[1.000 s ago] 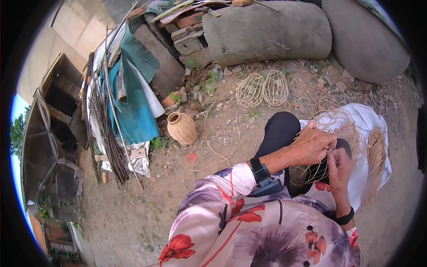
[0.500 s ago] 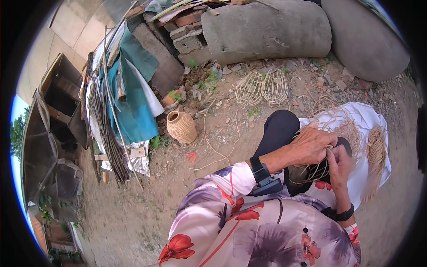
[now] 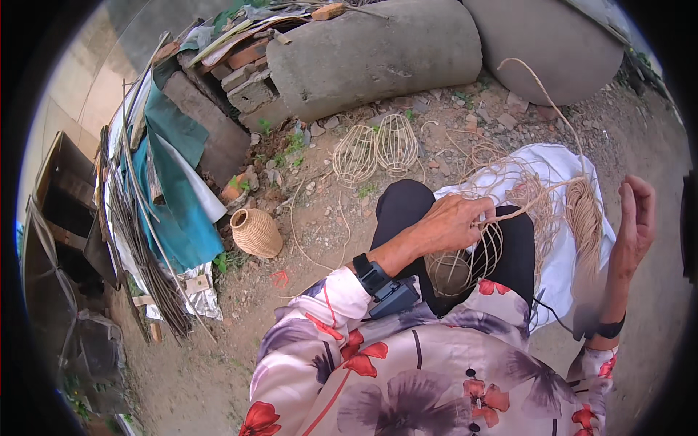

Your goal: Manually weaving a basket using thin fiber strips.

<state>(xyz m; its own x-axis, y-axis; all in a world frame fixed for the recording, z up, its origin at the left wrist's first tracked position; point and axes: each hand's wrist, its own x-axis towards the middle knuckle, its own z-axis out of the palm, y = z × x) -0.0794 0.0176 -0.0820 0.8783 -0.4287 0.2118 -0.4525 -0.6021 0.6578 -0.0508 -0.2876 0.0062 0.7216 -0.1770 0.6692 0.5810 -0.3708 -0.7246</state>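
My left hand [image 3: 454, 221] is closed at the top of an openwork wicker frame [image 3: 486, 251], which rests in my lap between my knees. From its fingers a pale twisted cord [image 3: 520, 211] runs out to the right. A long loose strand [image 3: 542, 86] arcs up above the white cloth. Off to the right, my right hand [image 3: 637, 218] is raised, fingers stretched upward, with nothing visible in it. A bundle of cord [image 3: 584, 214] and tangled strands [image 3: 534, 196] lie on the white cloth [image 3: 563, 163] between the hands.
Two open wicker frames [image 3: 376, 149] stand on the dirt ahead. A finished-looking woven vase [image 3: 256, 233] is to the left, by a pile of sticks [image 3: 163, 254] and a blue tarp [image 3: 182, 225]. Large concrete pipe sections [image 3: 378, 54] lie at the back.
My right hand has left the frame and swung out to the right, its fingers opened. The cord now stretches out from my left hand, which stays at the frame. The view has shifted right.
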